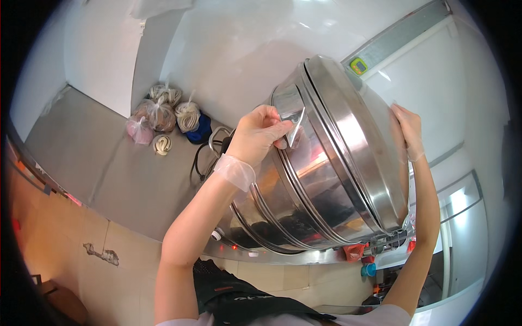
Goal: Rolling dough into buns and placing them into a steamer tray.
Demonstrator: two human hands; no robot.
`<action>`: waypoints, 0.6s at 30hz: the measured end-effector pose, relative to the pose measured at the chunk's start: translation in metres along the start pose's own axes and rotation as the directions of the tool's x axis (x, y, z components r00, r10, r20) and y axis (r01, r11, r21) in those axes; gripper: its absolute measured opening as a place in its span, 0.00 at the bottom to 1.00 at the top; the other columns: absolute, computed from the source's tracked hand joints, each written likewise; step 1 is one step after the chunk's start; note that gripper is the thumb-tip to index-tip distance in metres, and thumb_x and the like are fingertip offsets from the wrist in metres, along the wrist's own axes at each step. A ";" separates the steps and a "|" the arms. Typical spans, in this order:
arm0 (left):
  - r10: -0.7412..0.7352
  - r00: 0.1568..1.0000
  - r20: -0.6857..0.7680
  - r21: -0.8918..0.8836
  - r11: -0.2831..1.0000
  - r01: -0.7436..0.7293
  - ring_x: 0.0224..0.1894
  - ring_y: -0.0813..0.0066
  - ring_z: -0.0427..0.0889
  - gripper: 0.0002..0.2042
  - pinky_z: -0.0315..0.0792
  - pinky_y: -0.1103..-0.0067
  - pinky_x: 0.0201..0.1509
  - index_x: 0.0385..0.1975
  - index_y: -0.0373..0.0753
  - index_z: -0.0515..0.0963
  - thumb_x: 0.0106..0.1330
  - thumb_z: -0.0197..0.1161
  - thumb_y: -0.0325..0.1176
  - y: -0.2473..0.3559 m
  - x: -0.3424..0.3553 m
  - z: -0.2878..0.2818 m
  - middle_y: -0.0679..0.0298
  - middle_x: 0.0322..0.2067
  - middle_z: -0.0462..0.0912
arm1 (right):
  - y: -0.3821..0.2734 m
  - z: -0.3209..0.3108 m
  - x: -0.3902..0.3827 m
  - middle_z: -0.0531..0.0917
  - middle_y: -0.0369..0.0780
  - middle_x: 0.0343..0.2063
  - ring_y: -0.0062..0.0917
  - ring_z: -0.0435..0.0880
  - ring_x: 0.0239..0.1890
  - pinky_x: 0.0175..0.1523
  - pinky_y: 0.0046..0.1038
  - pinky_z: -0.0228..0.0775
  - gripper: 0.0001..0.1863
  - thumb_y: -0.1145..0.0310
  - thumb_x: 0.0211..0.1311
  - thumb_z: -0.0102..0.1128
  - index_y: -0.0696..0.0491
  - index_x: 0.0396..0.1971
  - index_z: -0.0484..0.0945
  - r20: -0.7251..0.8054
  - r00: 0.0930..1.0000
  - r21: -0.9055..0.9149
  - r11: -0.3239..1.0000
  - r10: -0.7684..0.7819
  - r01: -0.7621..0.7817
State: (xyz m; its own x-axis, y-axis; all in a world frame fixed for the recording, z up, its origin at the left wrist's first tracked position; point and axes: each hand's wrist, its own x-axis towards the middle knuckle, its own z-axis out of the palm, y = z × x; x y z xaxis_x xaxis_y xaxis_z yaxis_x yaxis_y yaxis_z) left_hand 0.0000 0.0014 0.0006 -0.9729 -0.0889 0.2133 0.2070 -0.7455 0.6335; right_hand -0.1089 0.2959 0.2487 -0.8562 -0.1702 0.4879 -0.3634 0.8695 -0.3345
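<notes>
A tall stack of round stainless steel steamer tiers [321,182] with a metal lid [361,141] on top fills the middle and right. My left hand [255,136], in a clear plastic glove, grips a shiny metal handle [291,103] on the upper tier's left side, with thumb and fingers closed round it. My right hand [405,127], also gloved, holds the far right side of the stack near the lid; its fingertips are partly hidden by the lid.
Bagged bundles [162,114] and a blue cloth [200,127] lie at the back of the steel counter [98,157]. A green timer [359,66] is on the back wall. Red and blue containers [368,269] stand at the lower right. Below is a tiled floor [130,255].
</notes>
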 end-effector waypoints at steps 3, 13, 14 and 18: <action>0.003 1.000 0.013 -0.005 1.000 -0.003 0.29 0.85 0.73 0.08 0.68 0.86 0.34 0.32 0.44 0.71 0.65 0.67 0.29 0.001 0.001 -0.006 0.73 0.30 0.78 | 0.002 0.007 -0.008 0.85 0.42 0.44 0.20 0.81 0.44 0.50 0.21 0.72 0.26 0.56 0.64 0.62 0.62 0.53 0.80 0.012 1.000 0.041 0.999 -0.028 0.027; 0.029 0.999 -0.030 -0.070 0.997 -0.031 0.27 0.82 0.73 0.07 0.67 0.83 0.31 0.32 0.37 0.71 0.64 0.64 0.22 -0.001 0.002 0.000 0.66 0.27 0.77 | 0.008 0.004 -0.001 0.83 0.41 0.47 0.18 0.79 0.46 0.53 0.20 0.70 0.23 0.60 0.68 0.59 0.61 0.55 0.78 0.062 0.992 0.053 0.992 -0.114 0.110; 0.034 0.999 -0.022 -0.075 0.997 -0.035 0.27 0.82 0.73 0.07 0.67 0.83 0.31 0.32 0.37 0.71 0.64 0.64 0.22 -0.001 0.001 0.000 0.66 0.27 0.77 | 0.008 0.004 -0.001 0.83 0.41 0.47 0.18 0.79 0.46 0.53 0.20 0.70 0.23 0.60 0.68 0.59 0.61 0.55 0.78 0.057 0.993 0.027 0.994 -0.107 0.106; 0.023 1.000 -0.016 -0.054 0.998 -0.024 0.27 0.82 0.72 0.07 0.67 0.83 0.31 0.31 0.37 0.70 0.64 0.63 0.22 0.001 -0.001 0.001 0.66 0.27 0.77 | 0.007 0.006 -0.005 0.83 0.41 0.47 0.18 0.79 0.46 0.54 0.19 0.70 0.22 0.61 0.68 0.59 0.61 0.55 0.79 0.060 0.992 0.064 0.992 -0.112 0.109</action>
State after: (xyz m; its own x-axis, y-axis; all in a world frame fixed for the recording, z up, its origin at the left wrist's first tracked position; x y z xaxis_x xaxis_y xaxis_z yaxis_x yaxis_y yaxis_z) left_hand 0.0013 0.0011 0.0017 -0.9694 -0.1170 0.2158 0.2245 -0.7779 0.5869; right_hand -0.1092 0.3003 0.2395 -0.8305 -0.2945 0.4729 -0.4771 0.8142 -0.3308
